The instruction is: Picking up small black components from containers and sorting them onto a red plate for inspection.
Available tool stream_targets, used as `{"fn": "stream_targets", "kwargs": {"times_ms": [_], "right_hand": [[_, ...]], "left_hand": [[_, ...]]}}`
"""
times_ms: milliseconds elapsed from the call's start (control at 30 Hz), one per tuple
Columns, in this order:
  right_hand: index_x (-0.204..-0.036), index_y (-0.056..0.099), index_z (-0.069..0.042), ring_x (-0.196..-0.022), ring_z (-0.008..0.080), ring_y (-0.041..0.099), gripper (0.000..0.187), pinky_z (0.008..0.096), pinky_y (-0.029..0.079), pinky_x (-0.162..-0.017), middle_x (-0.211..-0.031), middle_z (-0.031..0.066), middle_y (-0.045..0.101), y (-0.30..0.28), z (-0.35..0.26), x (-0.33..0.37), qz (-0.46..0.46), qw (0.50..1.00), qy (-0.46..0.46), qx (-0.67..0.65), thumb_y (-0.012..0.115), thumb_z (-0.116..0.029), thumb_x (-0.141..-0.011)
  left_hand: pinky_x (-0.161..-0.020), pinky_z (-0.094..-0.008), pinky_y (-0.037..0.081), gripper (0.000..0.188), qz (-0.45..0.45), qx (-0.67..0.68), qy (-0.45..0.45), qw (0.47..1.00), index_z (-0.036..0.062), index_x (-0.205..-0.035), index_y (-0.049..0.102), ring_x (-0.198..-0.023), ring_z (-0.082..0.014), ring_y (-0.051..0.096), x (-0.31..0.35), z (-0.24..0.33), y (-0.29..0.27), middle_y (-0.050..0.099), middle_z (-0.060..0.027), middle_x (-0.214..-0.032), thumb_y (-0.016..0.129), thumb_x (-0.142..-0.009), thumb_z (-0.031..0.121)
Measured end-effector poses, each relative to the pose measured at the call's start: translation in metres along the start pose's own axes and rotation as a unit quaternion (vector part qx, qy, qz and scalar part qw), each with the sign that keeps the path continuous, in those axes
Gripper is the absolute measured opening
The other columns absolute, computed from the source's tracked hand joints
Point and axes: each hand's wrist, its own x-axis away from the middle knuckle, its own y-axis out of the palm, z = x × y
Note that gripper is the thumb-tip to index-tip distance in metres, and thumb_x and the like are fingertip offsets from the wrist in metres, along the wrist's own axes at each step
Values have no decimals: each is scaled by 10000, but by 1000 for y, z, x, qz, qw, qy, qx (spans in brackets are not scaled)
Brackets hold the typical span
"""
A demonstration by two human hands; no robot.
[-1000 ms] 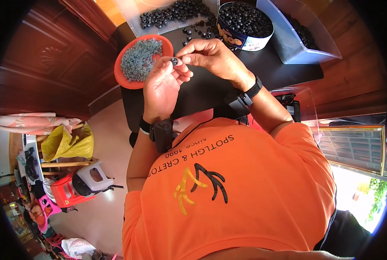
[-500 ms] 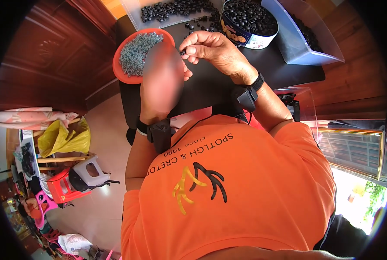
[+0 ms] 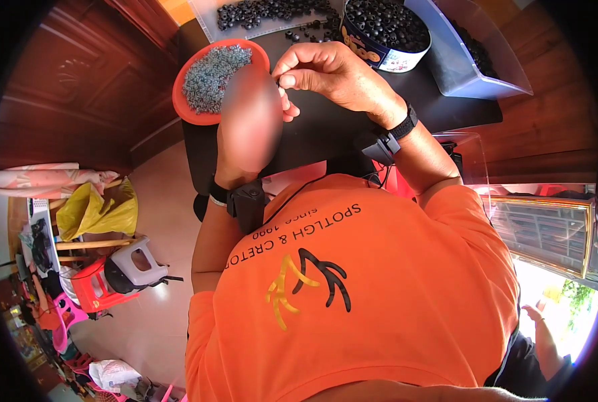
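My right hand (image 3: pixel 336 75) is closed in a pinch, thumb against forefinger, on a small black piece (image 3: pixel 279 84) that mostly hides behind the fingertips. Close against it is my left hand (image 3: pixel 250 120), largely covered by a blur. Its visible fingertips curl inward beside the right thumb; what they hold is hidden. Just behind the left hand, an orange-red bowl (image 3: pixel 202 119) contains many small grey, metallic-looking pieces (image 3: pixel 208 80). A round tin (image 3: pixel 401 63) full of black bead-like pieces (image 3: pixel 386 30) stands beyond my right hand.
On the black table (image 3: pixel 305 144), loose black pieces (image 3: pixel 312 32) lie by a clear tray (image 3: pixel 258 35) of similar ones. A translucent bin (image 3: pixel 449 77) stands at right. Stools (image 3: pixel 138 266) and a yellow bag (image 3: pixel 98 211) are at left. Another person's arm (image 3: pixel 545 342) shows lower right.
My right hand has risen slightly, its wrist shifting right, and the pinched black piece is now nearer the left hand and less visible. Another person's arm has appeared at lower right.
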Motion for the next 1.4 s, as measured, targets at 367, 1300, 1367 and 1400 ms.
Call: {"fn": "stream_targets", "kwargs": {"times_ms": [367,1300,1367,1400], "right_hand": [[-928,607,8,-783,198,633,109,293,487,-699,-826,73,637,0,-16,-2,-19,928,-77,364,622,-76,-860],[-1068,649,-21,-873,159,611,318,271,534,-735,-979,77,601,34,9,9,122,981,-118,89,688,58,-763],[-1063,654,-26,-880,168,608,323,276,532,-742,-973,76,609,33,9,8,133,970,-148,144,698,52,-752],[-1057,658,-32,-886,177,606,329,282,529,-750,-968,76,617,33,9,8,143,954,-174,199,708,45,-741]], "left_hand": [[-788,-301,431,175,41,-76,-22,996,17,-950,525,-834,-184,577,0,-2,2,556,-54,-879,466,-932,181],[-851,-337,423,155,37,90,-7,995,75,-1009,539,-996,-178,531,-1,7,11,549,-48,-1041,439,-955,181],[-866,-341,423,151,31,86,4,996,70,-1013,540,-988,-164,532,0,6,10,551,-47,-1034,440,-954,167],[-866,-341,423,151,32,85,3,996,70,-1013,540,-988,-164,532,0,6,11,551,-47,-1034,440,-954,167]]}}
